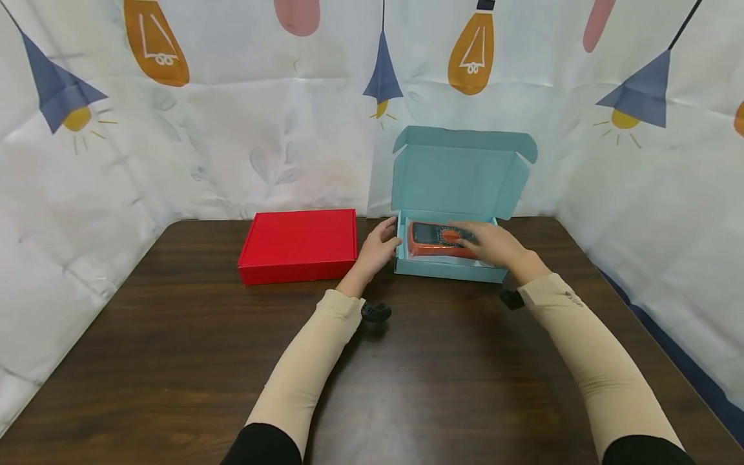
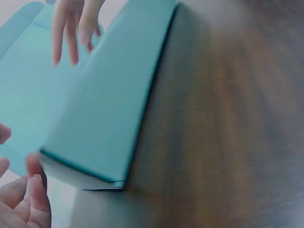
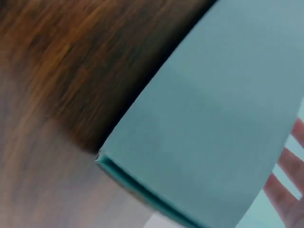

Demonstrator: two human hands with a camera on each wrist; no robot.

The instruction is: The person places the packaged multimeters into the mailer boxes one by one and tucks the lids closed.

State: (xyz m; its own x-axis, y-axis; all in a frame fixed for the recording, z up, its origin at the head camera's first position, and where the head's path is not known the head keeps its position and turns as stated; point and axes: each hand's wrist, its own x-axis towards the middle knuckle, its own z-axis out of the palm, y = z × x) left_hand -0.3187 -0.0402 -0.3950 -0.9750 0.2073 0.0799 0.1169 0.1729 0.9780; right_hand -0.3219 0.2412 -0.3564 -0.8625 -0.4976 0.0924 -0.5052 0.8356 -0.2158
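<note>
One meter in a box, under the right hand

The meter [image 1: 433, 237] lies in the blue box [image 1: 447, 268], under the right hand [image 1: 496, 244], whose fingers are extended, clasping nothing visible. It is orange-red with a dark face and an orange dial [image 1: 450, 236]. Face up, its long axis runs left–right, screen end toward the left hand [image 1: 376, 247], which is loose at the box's side. Left of that hand sits a closed red box [image 1: 298, 245].

The multimeter's casing [image 1: 433, 250] is orange — its box [image 1: 450, 270] turquoise.
</note>
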